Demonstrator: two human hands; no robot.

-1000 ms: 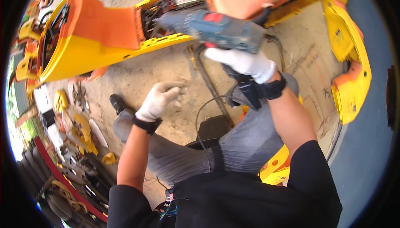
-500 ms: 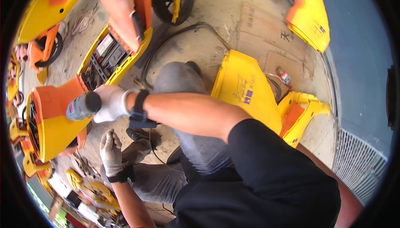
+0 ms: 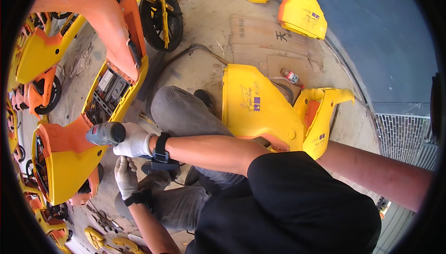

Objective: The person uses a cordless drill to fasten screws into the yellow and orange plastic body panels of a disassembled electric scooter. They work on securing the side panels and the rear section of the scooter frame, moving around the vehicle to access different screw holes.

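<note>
My right hand [image 3: 133,140], in a white work glove, is wrapped round a blue-grey and black power drill [image 3: 106,134]. The drill is beside the yellow and orange body of a scooter [image 3: 69,163]; whether its tip touches anything is hidden. Just below the drill, my left hand [image 3: 125,178], also gloved, has its fingers curled together. What they hold, if anything, I cannot make out. Past the drill, the scooter's uncovered floor bay [image 3: 110,91] shows wiring and metal boxes.
A yellow body panel [image 3: 258,100] and a smaller yellow and orange panel [image 3: 316,119] lie to my right. Behind them are flattened cardboard [image 3: 274,45] and a bottle [image 3: 291,76]. More scooters line the left. A reddish pipe [image 3: 376,172] crosses at right.
The view has shifted, so the panels and cardboard appear farther left. My right hand with the drill and my left hand have come closer together. Both stay closed.
</note>
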